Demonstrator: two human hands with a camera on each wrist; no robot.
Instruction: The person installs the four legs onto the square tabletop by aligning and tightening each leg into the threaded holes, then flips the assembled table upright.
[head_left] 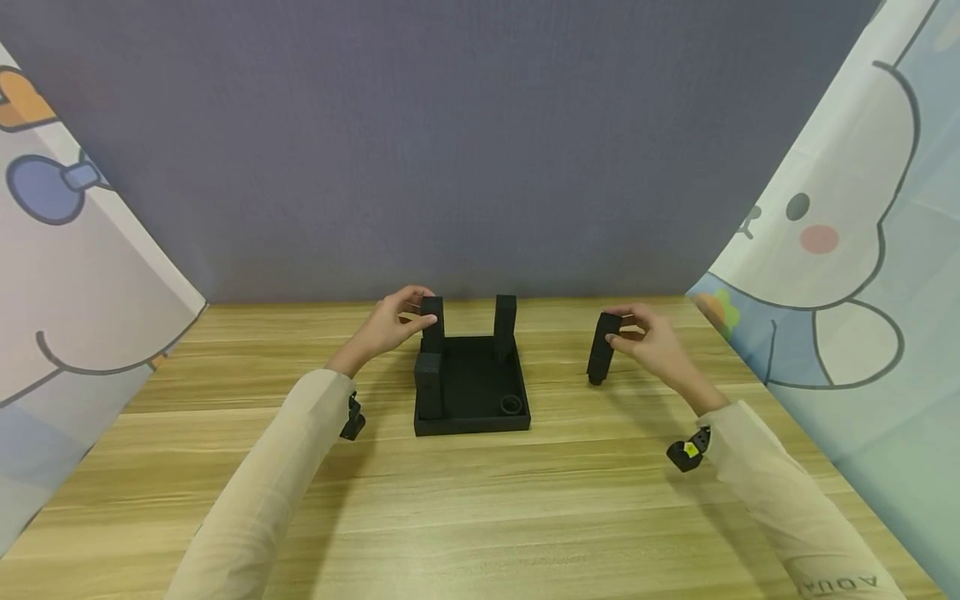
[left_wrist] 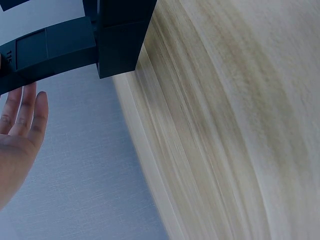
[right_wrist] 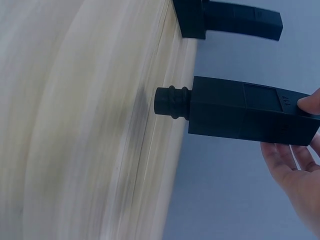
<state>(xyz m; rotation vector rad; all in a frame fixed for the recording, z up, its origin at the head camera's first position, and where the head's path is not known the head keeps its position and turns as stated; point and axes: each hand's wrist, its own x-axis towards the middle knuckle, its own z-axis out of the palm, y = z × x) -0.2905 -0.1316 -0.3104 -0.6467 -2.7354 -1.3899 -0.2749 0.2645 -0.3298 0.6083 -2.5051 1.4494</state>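
Observation:
A black square tray (head_left: 474, 383) rests on the wooden table with black rectangular posts standing at three of its corners. My left hand (head_left: 390, 323) pinches the upper part of the far-left post (head_left: 433, 337) between thumb and fingers. Another post (head_left: 429, 388) stands at the near-left corner, and one (head_left: 505, 323) at the far right. In the near-right corner is a round socket (head_left: 512, 405). Right of the tray, my right hand (head_left: 651, 343) holds a loose black post (right_wrist: 235, 110) by its top, slightly tilted. Its threaded round end (right_wrist: 172, 102) points down, above the table.
The wooden table (head_left: 450, 517) reaches back to a grey-blue fabric panel (head_left: 450, 150). Cartoon-printed sheets hang on the left (head_left: 67, 275) and right (head_left: 832, 250). Each wrist carries a small black camera, the right one (head_left: 686, 452) with a yellow mark.

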